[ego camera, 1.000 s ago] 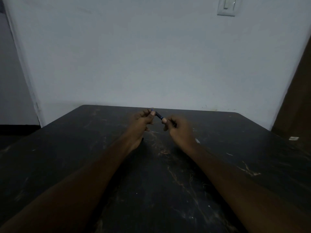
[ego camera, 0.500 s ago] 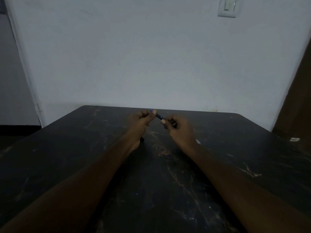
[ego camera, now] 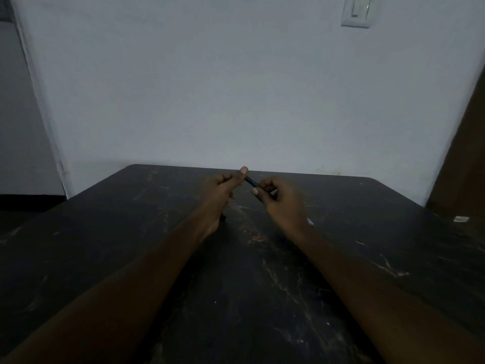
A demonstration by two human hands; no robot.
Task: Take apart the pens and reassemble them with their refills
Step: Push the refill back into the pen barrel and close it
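A thin dark blue pen (ego camera: 251, 181) is held between both hands above the far middle of the dark table (ego camera: 131, 232). My left hand (ego camera: 223, 189) pinches its far left end with thumb and fingers. My right hand (ego camera: 278, 199) pinches its near right end. Only a short stretch of the pen shows between the fingertips; the rest is hidden in the hands. A small pale piece (ego camera: 310, 221), possibly a pen part, lies on the table just behind my right wrist.
The table is black with pale marble veins and ends at a white wall (ego camera: 236, 88). A small white object (ego camera: 461, 219) lies near the right edge. A light switch (ego camera: 359, 10) is high on the wall. A brown door (ego camera: 467, 166) is at right.
Both hands stay pinched on the pen in almost the same place. The camera has tilted slightly, so the view has shifted a little.
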